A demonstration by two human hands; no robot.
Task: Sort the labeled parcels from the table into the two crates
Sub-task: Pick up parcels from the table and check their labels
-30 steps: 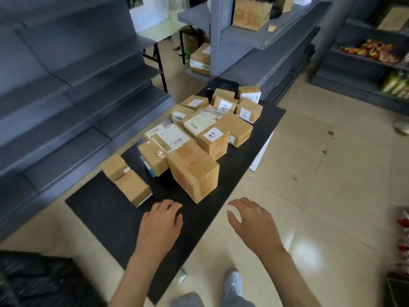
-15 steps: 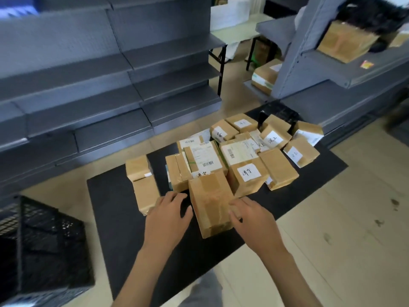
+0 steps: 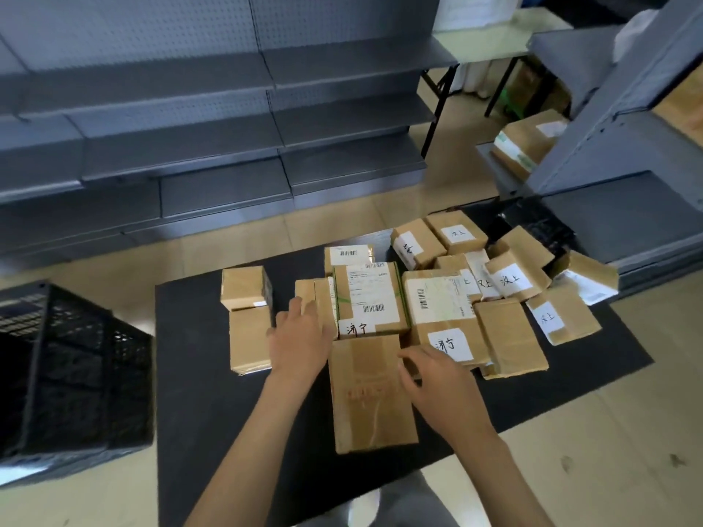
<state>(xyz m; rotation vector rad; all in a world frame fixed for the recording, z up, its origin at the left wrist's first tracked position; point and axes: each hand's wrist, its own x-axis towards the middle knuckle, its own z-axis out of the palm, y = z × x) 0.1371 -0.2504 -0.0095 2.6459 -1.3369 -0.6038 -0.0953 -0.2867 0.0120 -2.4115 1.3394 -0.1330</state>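
A: Where is each grip sitting?
B: Both hands, left (image 3: 304, 342) and right (image 3: 437, 378), are lying loosely spread, flanking the box (image 3: 371, 393) at lower centre of the worktop (image 3: 198, 374).
A: Best technique?
B: Clasp both sides, turn it to find the label, then choose the crate (image 3: 72, 370) at left.

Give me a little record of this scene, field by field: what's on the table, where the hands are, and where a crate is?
surface: black table
parcels: brown cardboard boxes clustered on the table, many with white labels
nearest parcel: tall box, no label showing on top
left hand: fingers straight, at the tall box's left side
right hand: fingers curled at the tall box's right edge
crate: black mesh crate on the floor, left of the table
second crate: not clearly seen
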